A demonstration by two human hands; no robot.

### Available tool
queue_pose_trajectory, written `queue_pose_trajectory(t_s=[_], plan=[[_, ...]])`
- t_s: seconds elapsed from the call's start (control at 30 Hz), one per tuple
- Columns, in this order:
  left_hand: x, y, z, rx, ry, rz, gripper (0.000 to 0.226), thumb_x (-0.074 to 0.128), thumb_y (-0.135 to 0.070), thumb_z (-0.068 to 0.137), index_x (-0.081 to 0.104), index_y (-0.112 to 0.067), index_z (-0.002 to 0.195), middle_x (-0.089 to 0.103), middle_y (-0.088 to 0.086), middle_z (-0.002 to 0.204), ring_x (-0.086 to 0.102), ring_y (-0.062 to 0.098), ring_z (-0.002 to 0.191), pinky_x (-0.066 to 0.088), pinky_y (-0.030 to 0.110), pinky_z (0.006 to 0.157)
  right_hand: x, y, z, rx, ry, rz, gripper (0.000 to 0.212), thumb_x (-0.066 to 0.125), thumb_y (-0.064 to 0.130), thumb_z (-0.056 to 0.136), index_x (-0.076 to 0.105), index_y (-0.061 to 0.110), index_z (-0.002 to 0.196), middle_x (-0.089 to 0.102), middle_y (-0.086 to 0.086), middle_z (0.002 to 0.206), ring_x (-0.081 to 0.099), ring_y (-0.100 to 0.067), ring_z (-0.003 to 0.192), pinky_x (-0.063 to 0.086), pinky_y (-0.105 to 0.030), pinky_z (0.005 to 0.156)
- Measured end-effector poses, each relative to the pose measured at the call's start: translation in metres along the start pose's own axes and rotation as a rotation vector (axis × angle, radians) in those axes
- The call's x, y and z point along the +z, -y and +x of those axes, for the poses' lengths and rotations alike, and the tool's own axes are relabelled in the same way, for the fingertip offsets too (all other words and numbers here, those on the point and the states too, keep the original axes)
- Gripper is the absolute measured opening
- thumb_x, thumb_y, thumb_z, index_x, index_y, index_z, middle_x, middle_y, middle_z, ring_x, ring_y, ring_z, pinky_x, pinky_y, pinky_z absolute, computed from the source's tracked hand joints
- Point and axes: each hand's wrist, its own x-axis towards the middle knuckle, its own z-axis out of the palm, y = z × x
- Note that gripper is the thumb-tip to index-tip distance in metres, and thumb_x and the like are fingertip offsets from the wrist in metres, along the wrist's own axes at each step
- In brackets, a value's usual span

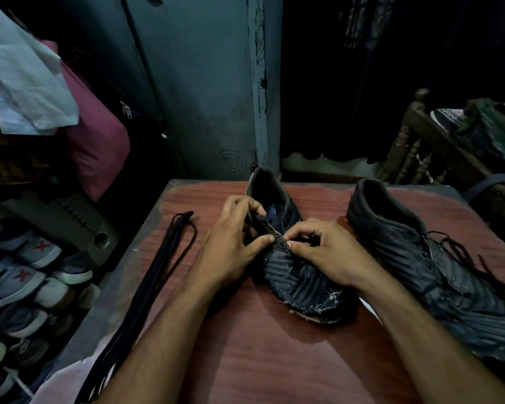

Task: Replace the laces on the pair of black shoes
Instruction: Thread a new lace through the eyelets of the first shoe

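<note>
On the reddish tabletop (274,360), the laced shoe (438,272) lies at right and the centre shoe (298,275) under your hands. Your left hand (231,243) grips its eyelet edge; your right hand (324,252) pinches at the eyelets. The bundled laces (164,263) at left could slide off the edge if nudged.

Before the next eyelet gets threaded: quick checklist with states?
1. Middle shoe flat on the table: ok.
2. Left hand steadying the shoe's eyelet edge: ok.
3. Right hand has a pinch grip on a lace end: cannot tell, fingers hide it.
4. Black laces within reach at the left: ok.
5. Right shoe relaced: not ok, its lace hangs loose.
</note>
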Motion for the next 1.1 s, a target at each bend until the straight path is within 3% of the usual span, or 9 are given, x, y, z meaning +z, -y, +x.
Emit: queue_pose_trajectory(t_s=[0.1,0.2,0.33,0.47,0.67,0.83,0.93,1.0,1.1], plan=[[0.001,-0.001,0.001,0.007,-0.006,-0.019,0.047,0.084,-0.020,0.080,0.053,-0.038,0.111,0.047,-0.023,0.116,0.058,0.000,0.088,0.041,0.006,0.073,-0.002,-0.002,0.000,0.019,0.004,-0.007,0.016,0.075,0.018,0.091,0.077,0.034,0.090,0.065,0.005,0.089,0.062,-0.005,0.082,0.045,-0.021,0.077],[0.004,-0.001,0.001,0.008,-0.026,-0.009,0.053,0.085,-0.022,0.079,0.048,-0.044,0.109,0.048,-0.024,0.118,0.062,0.005,0.085,0.051,0.022,0.073,-0.005,-0.004,0.001,0.034,0.066,-0.036,0.015,0.071,0.021,0.095,0.076,0.035,0.095,0.064,0.007,0.096,0.063,-0.007,0.092,0.048,-0.030,0.090],[0.003,0.001,0.002,0.030,0.012,0.006,0.035,0.083,-0.023,0.079,0.059,-0.040,0.096,0.046,-0.025,0.128,0.062,0.007,0.084,0.057,0.032,0.077,-0.004,-0.001,-0.001,0.037,0.045,-0.023,0.032,0.069,0.018,0.096,0.068,0.046,0.081,0.062,0.008,0.093,0.063,-0.009,0.091,0.048,-0.033,0.090],[0.002,0.002,0.000,0.039,0.083,0.045,0.026,0.080,-0.037,0.075,0.068,-0.040,0.097,0.038,-0.027,0.146,0.060,0.000,0.097,0.056,0.029,0.074,-0.001,-0.002,-0.002,0.034,-0.016,0.003,0.023,0.072,0.016,0.092,0.077,0.038,0.087,0.065,0.004,0.090,0.065,-0.010,0.086,0.050,-0.035,0.086],[0.009,0.004,0.000,0.044,0.034,0.019,0.022,0.085,-0.034,0.079,0.072,-0.039,0.095,0.035,-0.028,0.154,0.049,-0.012,0.122,0.058,0.037,0.084,0.001,-0.004,-0.002,0.016,-0.109,0.000,0.019,0.077,0.012,0.087,0.080,0.031,0.087,0.072,0.011,0.087,0.067,-0.002,0.084,0.052,-0.031,0.084],[0.012,0.002,0.000,0.046,0.023,0.025,0.012,0.081,-0.034,0.083,0.070,-0.034,0.090,0.035,-0.029,0.154,0.053,-0.013,0.114,0.059,0.035,0.080,0.001,-0.003,-0.003,-0.004,-0.162,-0.019,0.031,0.079,0.011,0.083,0.073,0.040,0.077,0.074,0.018,0.081,0.068,0.003,0.080,0.054,-0.024,0.077],[0.012,-0.003,-0.001,-0.001,-0.003,-0.089,0.012,0.077,-0.024,0.088,0.068,-0.031,0.086,0.040,-0.027,0.149,0.063,0.000,0.105,0.059,0.029,0.078,0.000,-0.001,-0.004,-0.020,-0.219,-0.084,0.022,0.081,0.015,0.080,0.075,0.036,0.083,0.071,0.017,0.083,0.066,0.003,0.083,0.048,-0.014,0.073],[0.014,-0.006,-0.002,-0.039,-0.048,-0.176,0.017,0.075,-0.015,0.089,0.066,-0.028,0.084,0.049,-0.021,0.140,0.066,0.004,0.099,0.054,0.019,0.078,-0.003,-0.002,-0.003,-0.047,-0.249,-0.148,0.020,0.082,0.019,0.079,0.075,0.035,0.087,0.069,0.018,0.087,0.062,0.000,0.088,0.043,-0.010,0.077],[0.017,-0.004,0.000,-0.129,-0.086,-0.378,0.013,0.069,-0.012,0.090,0.062,-0.020,0.084,0.063,-0.013,0.122,0.066,0.008,0.101,0.052,0.025,0.086,-0.007,-0.004,-0.004,-0.076,-0.282,-0.252,0.023,0.084,0.026,0.077,0.074,0.036,0.095,0.060,0.018,0.094,0.049,-0.004,0.095,0.035,-0.010,0.084]])
